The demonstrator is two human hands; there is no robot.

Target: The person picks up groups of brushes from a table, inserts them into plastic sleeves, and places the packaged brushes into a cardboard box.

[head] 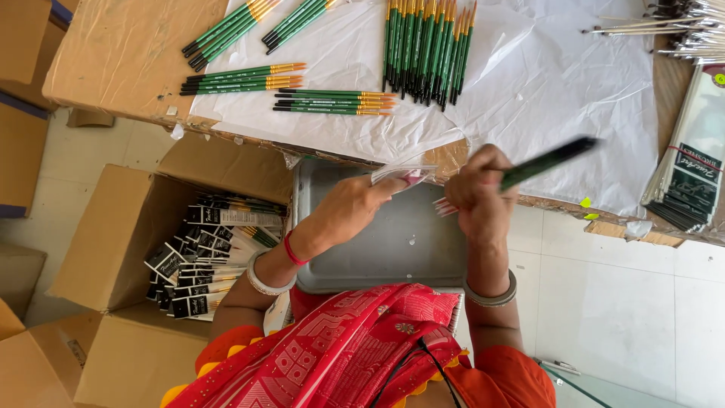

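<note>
Green paintbrushes (545, 162), blurred, are clenched in the right hand (477, 198). The left hand (353, 205) pinches a clear plastic sleeve (402, 174) above a grey tray (393, 249) below the desk (121, 60).

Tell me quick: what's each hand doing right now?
Left hand: closed, pinching a clear plastic sleeve above the grey tray.
Right hand: closed around a bundle of green-handled brushes, motion-blurred.

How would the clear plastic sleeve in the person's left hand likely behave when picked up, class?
The clear plastic sleeve, pinched by the left hand, looks thin and see-through, so it is probably very light and floppy. Its glossy surface suggests it may be slippery. It seems unlikely to roll.
</note>
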